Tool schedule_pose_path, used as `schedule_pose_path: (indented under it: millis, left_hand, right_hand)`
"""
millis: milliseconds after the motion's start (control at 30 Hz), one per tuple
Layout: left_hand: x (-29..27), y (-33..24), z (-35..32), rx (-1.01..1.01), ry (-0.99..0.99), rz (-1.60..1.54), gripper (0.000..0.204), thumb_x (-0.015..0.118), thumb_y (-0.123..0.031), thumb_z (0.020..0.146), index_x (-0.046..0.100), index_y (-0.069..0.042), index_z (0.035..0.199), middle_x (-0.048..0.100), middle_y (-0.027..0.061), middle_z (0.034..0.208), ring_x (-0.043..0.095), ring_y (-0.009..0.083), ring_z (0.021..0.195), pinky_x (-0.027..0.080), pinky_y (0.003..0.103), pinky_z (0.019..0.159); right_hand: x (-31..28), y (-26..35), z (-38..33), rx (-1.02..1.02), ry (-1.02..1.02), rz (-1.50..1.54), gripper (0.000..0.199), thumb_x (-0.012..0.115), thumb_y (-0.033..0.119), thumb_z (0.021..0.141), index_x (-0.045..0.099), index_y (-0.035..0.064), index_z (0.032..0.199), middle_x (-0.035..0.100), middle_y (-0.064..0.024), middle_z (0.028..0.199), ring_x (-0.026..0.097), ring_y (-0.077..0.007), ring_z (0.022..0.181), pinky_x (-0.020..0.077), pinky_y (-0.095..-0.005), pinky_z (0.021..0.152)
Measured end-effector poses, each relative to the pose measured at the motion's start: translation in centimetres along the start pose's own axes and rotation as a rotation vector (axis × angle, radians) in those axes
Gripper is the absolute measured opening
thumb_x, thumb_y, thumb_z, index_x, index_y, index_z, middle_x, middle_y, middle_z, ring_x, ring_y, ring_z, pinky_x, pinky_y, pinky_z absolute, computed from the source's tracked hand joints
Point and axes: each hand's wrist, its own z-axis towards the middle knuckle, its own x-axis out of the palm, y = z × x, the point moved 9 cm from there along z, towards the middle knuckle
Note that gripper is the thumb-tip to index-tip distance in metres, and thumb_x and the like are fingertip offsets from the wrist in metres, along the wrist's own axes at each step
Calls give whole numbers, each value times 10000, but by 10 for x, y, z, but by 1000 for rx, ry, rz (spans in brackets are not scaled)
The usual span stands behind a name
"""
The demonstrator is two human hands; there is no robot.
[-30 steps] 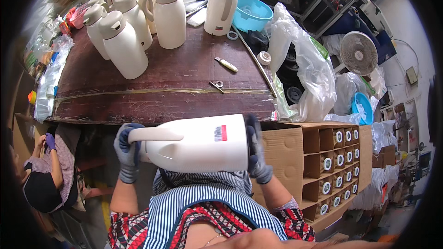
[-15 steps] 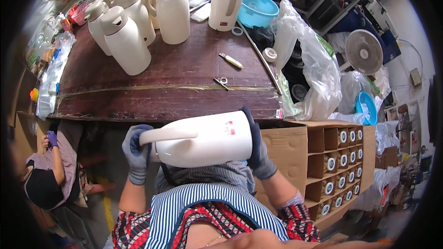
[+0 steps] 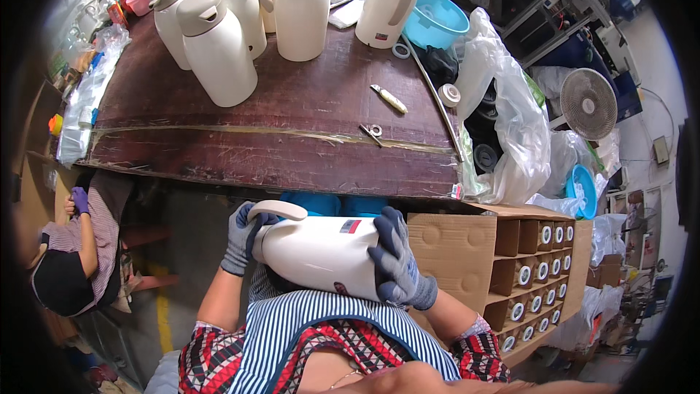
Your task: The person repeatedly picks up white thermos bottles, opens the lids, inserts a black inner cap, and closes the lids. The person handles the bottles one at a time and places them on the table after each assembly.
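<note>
A white vacuum jug (image 3: 321, 254) lies on its side in front of my striped apron, its handle towards the table and its top to the left. My left hand (image 3: 244, 239), in a grey-blue knit glove, is closed around the jug's top end by the handle. My right hand (image 3: 402, 266), gloved alike, is pressed against the base end with its fingers curled over the edge. A red and grey label shows on the jug's upper side, and a small dark oval mark on its lower side. The jug's lid is mostly hidden by my left hand.
Several cream vacuum jugs (image 3: 219, 51) stand on the dark table (image 3: 306, 164). A cutter knife (image 3: 390, 99), a blue basin (image 3: 437, 20) and plastic bags (image 3: 503, 109) lie there too. A divided carton (image 3: 456, 248) is at my right. Another person (image 3: 73, 270) sits at the left.
The jug has come down closer to my apron and turned about its length, so the handle now points to the table. My right hand has shifted its fingers on the base. The view has shifted slightly.
</note>
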Motion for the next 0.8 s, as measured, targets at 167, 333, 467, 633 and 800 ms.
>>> schedule_pose_path:
  millis: [167, 333, 467, 633, 800]
  left_hand:
    - [-18, 40, -11, -149, -45, -41, 70, 635, 21, 947, 663, -14, 1002, 706, 62, 909, 667, 155, 834, 564, 311, 811]
    - [-48, 65, 1, -172, -33, -78, 218, 633, -132, 1007, 639, -15, 1190, 716, 61, 981, 689, 153, 903, 576, 330, 849]
    - [-79, 72, 0, -172, -71, -81, 373, 599, -274, 1061, 588, -45, 1355, 730, 80, 1117, 707, 180, 1006, 584, 359, 878]
    - [-92, 65, -9, -115, -220, 103, 267, 641, -280, 1043, 641, -33, 1144, 671, 22, 968, 625, 120, 861, 529, 309, 799]
    - [-63, 54, 1, -124, -99, -158, 257, 632, -267, 1047, 656, -20, 1114, 671, 12, 906, 616, 107, 827, 515, 289, 786]
  right_hand:
    - [19, -58, 7, 456, -14, 155, 898, 284, 670, 1047, 200, 2, 1641, 143, -213, 1718, 117, -367, 1594, 83, -470, 1278]
    - [-4, -156, 69, 633, -123, -41, 678, 618, 454, 991, 467, 58, 1519, 452, -206, 1569, 387, -426, 1457, 312, -530, 1183]
    - [18, -185, 82, 352, 239, -683, 828, 686, 516, 882, 452, 55, 1529, 451, -230, 1556, 406, -446, 1428, 315, -560, 1163]
    - [31, -140, 20, -40, 342, -827, 564, 701, 196, 825, 624, 108, 1376, 618, -115, 1300, 591, -308, 1177, 500, -467, 1015]
    - [-7, -119, 38, 290, 90, -418, 513, 669, -64, 797, 677, 89, 1287, 665, -108, 1135, 687, -311, 987, 593, -384, 836]
